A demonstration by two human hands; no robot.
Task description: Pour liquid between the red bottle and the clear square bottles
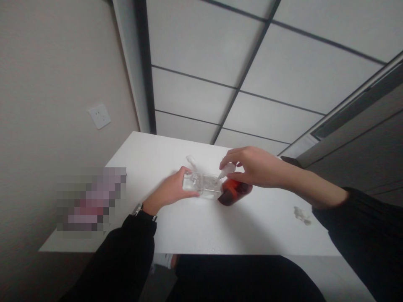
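Observation:
My left hand (170,188) is closed around one end of a clear, box-shaped container (211,185) over the white table. My right hand (253,167) pinches a soft white piece of tissue or cotton (228,170) at the container's right end; whether the two touch, I cannot tell. Below the right hand is a dark red-brown bottle (235,193), its upper part partly covered by the fingers. Just beyond the container lies a small whitish, translucent piece (190,160), its kind unclear.
A crumpled tissue (302,215) lies on the right of the white table (189,230). To the left is a pixelated pinkish item (94,201). A wall socket (100,116) sits above it, and white panelled doors (195,92) stand behind the table.

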